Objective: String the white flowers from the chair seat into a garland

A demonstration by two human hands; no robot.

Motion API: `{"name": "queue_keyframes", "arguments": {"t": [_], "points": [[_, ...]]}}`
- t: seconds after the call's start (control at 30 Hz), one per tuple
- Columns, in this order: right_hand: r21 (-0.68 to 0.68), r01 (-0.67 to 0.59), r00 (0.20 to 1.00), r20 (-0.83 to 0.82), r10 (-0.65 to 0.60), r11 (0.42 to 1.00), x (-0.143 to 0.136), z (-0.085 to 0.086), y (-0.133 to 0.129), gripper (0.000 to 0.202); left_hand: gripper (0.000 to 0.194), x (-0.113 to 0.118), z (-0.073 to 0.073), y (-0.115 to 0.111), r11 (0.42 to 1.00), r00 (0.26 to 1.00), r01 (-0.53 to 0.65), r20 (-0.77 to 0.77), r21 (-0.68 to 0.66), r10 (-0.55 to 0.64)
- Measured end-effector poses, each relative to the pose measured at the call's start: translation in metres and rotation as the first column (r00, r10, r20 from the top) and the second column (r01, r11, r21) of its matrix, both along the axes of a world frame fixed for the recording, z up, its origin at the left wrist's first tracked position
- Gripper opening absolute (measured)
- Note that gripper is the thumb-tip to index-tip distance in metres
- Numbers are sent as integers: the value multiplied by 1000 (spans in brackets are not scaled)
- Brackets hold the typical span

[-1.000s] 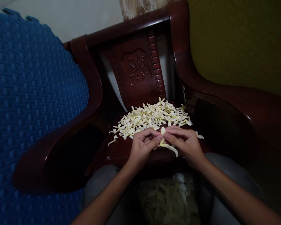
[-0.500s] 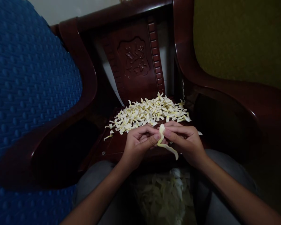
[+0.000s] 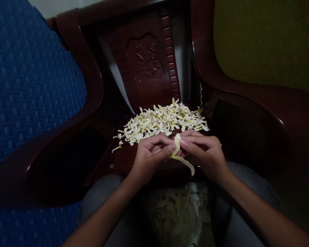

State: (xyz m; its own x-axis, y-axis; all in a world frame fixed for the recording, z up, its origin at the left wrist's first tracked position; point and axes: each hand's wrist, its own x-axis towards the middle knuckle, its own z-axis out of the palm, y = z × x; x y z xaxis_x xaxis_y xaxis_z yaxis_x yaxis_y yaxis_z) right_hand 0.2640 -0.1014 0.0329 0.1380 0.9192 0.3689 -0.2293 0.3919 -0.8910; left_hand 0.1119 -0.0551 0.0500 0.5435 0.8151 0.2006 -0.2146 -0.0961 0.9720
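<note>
A pale cream flower with long yellowish petals is pinched between both hands, one petal hanging down to the right. My left hand is closed, its thumb and index finger on the flower's left side. From the right, my right hand grips the same flower between thumb and fingers. Just beyond the fingertips, a heap of similar flowers covers the seat. One loose flower lies at the heap's left edge. The fingers hide part of the held flower.
The heap rests on a dark red wooden chair with a carved backrest and curved armrests. Below, between the knees, is a clear plastic bag with flowers inside. A blue textured mat stands on the left.
The camera view has shifted slightly. Both hands keep hold of the flower in nearly the same pose, with the right fingers moved a little.
</note>
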Motion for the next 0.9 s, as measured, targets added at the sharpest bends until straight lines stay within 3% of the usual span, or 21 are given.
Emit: {"name": "queue_keyframes", "arguments": {"t": [0.2,0.3,0.4,0.6,0.77,0.9], "points": [[44,99,994,38,-101,994,-3,-4,2,7,5,2,0,-2,991,994,-77,-74,112,85],[48,175,983,42,-177,983,-3,-7,2,10,5,5,0,-4,926,957,-202,-136,320,256],[-1,120,993,11,-120,993,0,-10,3,20,4,5,0,-5,851,922,-246,-160,464,354],[-67,-35,999,-41,33,997,7,-10,1,31,4,5,2,-4,880,946,-191,-160,434,284],[87,142,989,17,-144,986,3,-7,-3,18,5,8,3,-6,856,927,-243,-149,456,343],[162,178,973,121,-198,971,2,-6,-4,9,5,8,1,-5,820,915,-256,-145,511,376]]}}
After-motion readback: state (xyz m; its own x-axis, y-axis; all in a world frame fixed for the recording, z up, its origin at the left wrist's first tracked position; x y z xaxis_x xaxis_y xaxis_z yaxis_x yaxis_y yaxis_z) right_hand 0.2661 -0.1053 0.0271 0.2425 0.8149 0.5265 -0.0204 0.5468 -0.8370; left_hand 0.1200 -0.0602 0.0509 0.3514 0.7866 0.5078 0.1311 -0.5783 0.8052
